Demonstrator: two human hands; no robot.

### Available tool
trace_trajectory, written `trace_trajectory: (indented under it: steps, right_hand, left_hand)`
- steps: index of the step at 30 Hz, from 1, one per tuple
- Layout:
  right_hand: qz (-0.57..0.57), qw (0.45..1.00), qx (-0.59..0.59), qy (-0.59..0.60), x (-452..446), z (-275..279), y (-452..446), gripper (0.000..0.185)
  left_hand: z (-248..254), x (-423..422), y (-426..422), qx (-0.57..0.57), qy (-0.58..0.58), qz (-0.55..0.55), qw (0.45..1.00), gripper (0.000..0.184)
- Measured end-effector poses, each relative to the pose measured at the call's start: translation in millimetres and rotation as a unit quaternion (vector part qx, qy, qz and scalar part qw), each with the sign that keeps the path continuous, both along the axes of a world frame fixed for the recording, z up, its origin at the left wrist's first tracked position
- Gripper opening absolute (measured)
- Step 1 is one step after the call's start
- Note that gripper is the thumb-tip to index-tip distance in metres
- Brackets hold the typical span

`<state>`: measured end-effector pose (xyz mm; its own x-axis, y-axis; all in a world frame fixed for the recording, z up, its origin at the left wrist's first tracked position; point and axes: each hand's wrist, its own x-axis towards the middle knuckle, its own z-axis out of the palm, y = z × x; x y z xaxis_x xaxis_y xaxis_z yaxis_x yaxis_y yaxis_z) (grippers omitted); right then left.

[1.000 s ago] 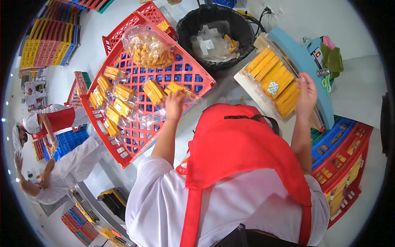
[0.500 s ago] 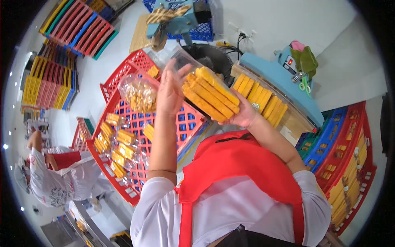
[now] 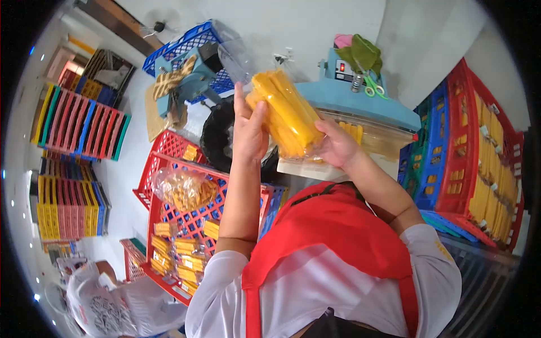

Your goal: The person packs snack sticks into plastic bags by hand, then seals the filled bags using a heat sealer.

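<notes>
In front of my chest a clear plastic bag of yellow bread sticks is held up, tilted, with its loose clear end rising at the upper left. My right hand grips its lower right side, thumb on the near face. At its left side is my left hand, the thumb against the bag and the fingers partly behind it. Behind the bag, more yellow sticks lie on the ledge of a blue sealing machine, partly hidden.
A red crate at the left holds several small packs and a larger bag. Beyond it stand a black-lined bin and a blue tape-dispenser-like device. Stacked crates are at the right. Another person works at lower left.
The bag has turned more upright and moved slightly up. My left hand has closed in from the bag's open end to its side. The whole view has shifted.
</notes>
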<state>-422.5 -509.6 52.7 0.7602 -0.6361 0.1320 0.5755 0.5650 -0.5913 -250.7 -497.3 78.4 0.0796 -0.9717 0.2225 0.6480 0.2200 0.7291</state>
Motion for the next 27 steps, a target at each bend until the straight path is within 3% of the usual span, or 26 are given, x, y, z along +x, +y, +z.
trace_trajectory:
  steps: [1,3,6,10,12,13,15,19,20,21,23,24,26,27]
  right_hand:
    - [-0.010,1.000,-0.003,0.000,-1.6,0.8,-5.1,0.053]
    - [-0.203,0.937,-0.233,0.159,-3.7,1.2,-14.8,0.056]
    - [-0.207,0.890,-0.322,0.249,-9.5,7.9,-9.6,0.056]
    - [-0.223,0.926,-0.274,0.130,-3.0,14.8,-7.4,0.057]
    - [-0.148,0.987,-0.044,0.054,-2.2,18.3,-8.7,0.056]
    - [-0.147,0.987,-0.044,0.055,1.9,18.8,-9.9,0.056]
    - [-0.180,0.958,-0.179,0.131,11.8,19.1,-12.0,0.058]
    - [-0.182,0.952,-0.168,0.177,21.9,19.0,-19.2,0.064]
    - [-0.184,0.926,-0.243,0.223,25.5,17.8,-20.0,0.068]
    - [-0.183,0.892,-0.315,0.266,29.9,17.0,-20.0,0.072]
    - [-0.201,0.890,-0.336,0.233,41.0,22.6,-18.4,0.074]
    - [-0.223,0.886,-0.355,0.198,45.8,26.1,-17.9,0.076]
    - [-0.243,0.876,-0.365,0.201,51.1,28.5,-18.4,0.077]
    - [-0.265,0.866,-0.374,0.202,53.0,29.8,-18.8,0.077]
  left_hand:
    - [0.9,-4.0,-4.3,0.043,-0.029,0.051,0.997,0.080]
    - [5.2,-14.1,-7.2,0.019,-0.020,0.029,0.999,0.078]
    - [14.6,-29.3,-2.8,0.022,-0.072,0.041,0.996,0.074]
    - [17.4,-25.3,-4.8,0.012,-0.101,0.053,0.993,0.072]
    - [10.2,-18.2,-6.5,-0.034,-0.013,-0.035,0.999,0.070]
    - [9.2,-16.7,-6.2,-0.034,-0.011,-0.034,0.999,0.070]
    - [8.7,-15.0,-4.8,0.009,-0.041,0.000,0.999,0.068]
    - [9.9,2.0,-5.8,0.043,-0.021,0.016,0.999,0.073]
    - [11.5,4.3,-2.9,0.044,-0.019,0.020,0.999,0.073]
    - [12.0,5.8,0.0,0.036,-0.072,0.030,0.996,0.078]
    - [19.5,12.8,6.4,0.014,-0.182,0.055,0.982,0.093]
    - [20.6,16.7,8.5,0.014,-0.180,0.056,0.982,0.093]
    - [20.4,24.1,12.0,-0.101,-0.282,0.069,0.952,0.098]
    - [13.2,32.2,12.4,-0.091,-0.302,0.073,0.946,0.101]
